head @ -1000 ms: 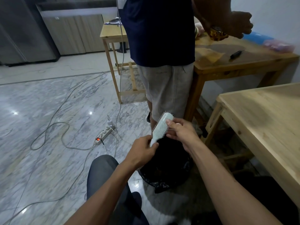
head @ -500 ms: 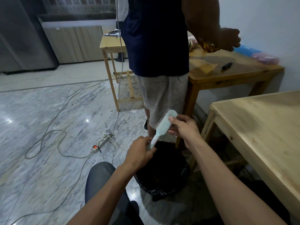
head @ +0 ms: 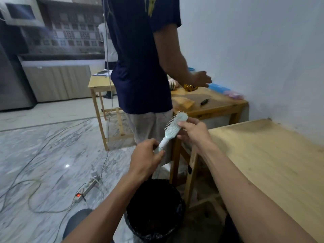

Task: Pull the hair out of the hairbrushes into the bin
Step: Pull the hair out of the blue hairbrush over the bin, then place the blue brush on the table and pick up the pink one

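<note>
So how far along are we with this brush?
Done: I can't see any hair in the bristles of the brush. In hand: left hand grips the handle, right hand holds the head, beyond the bin. Left: can't tell; the bin's contents are too dark to read.

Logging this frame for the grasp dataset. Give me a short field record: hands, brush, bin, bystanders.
left hand: gripping the handle end of the hairbrush
right hand: holding the brush head
hairbrush: pale, tilted, bristles facing left, held in the air
bin: black-lined, on the floor below the hands
hair on brush: cannot tell
bystander: standing at the far wooden table
</note>
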Action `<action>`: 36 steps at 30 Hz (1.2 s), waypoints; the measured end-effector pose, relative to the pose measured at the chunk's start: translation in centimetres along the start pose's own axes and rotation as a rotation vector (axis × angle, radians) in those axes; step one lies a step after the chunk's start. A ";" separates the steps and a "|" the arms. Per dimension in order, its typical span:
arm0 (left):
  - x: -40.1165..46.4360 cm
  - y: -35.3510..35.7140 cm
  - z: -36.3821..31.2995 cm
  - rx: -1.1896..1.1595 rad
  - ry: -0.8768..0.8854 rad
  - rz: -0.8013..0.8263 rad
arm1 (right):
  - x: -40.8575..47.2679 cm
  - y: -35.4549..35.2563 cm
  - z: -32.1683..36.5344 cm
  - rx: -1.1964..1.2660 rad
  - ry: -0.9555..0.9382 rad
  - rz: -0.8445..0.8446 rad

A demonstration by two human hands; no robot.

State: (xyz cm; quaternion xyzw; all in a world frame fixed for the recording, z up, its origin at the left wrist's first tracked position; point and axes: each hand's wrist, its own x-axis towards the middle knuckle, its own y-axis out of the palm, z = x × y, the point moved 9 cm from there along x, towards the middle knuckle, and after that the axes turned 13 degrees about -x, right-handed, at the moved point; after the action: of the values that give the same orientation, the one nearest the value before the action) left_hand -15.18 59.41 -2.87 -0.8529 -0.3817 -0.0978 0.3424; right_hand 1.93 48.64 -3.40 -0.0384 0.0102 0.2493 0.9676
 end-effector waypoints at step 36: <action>-0.3 38.4 -25.8 -0.129 0.324 0.730 | -3.3 -47.0 -4.8 -0.408 0.349 -0.769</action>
State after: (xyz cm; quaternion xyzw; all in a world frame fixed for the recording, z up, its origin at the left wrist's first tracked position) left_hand 14.62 24.03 -3.36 -0.9258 0.0120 -0.1265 0.3561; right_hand 21.75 5.62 -4.80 -0.2700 0.1085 -0.1406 0.9463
